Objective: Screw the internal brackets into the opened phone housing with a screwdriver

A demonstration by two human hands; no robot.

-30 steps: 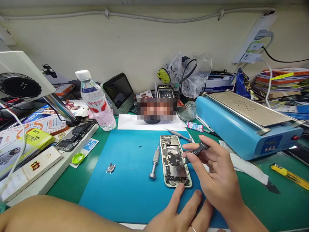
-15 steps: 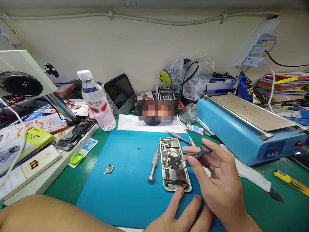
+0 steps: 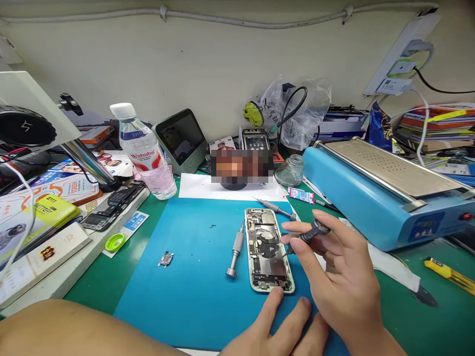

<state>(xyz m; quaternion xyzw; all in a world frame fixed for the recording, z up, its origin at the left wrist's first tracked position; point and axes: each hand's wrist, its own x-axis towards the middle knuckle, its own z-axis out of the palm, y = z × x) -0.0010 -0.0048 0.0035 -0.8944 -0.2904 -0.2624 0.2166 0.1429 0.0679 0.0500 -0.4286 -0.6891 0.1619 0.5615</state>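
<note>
An opened phone (image 3: 272,267) lies on a blue mat (image 3: 178,306), its inner parts showing. My left hand (image 3: 276,326) reaches in from below with fingers apart, one fingertip against the phone's bottom edge. Between the thumb and fingers of my right hand (image 3: 341,277) is a dark screwdriver (image 3: 310,232). It slants over the phone's right side, its tip near the middle of the phone; whether the tip touches is unclear. A grey screwdriver (image 3: 236,249) rests left of the phone, and another grey screwdriver (image 3: 276,208) lies just beyond its top.
A small metal phone part (image 3: 165,259) sits on the mat's left. A water bottle (image 3: 146,158) and a screen device (image 3: 181,141) stand behind. At right are a blue machine (image 3: 371,198), a glass jar (image 3: 291,171) and a yellow cutter (image 3: 445,273). A microscope stand (image 3: 85,160) rises at left.
The camera view has shifted slightly. Both hands, the phone and the screwdriver keep nearly the same positions relative to each other.
</note>
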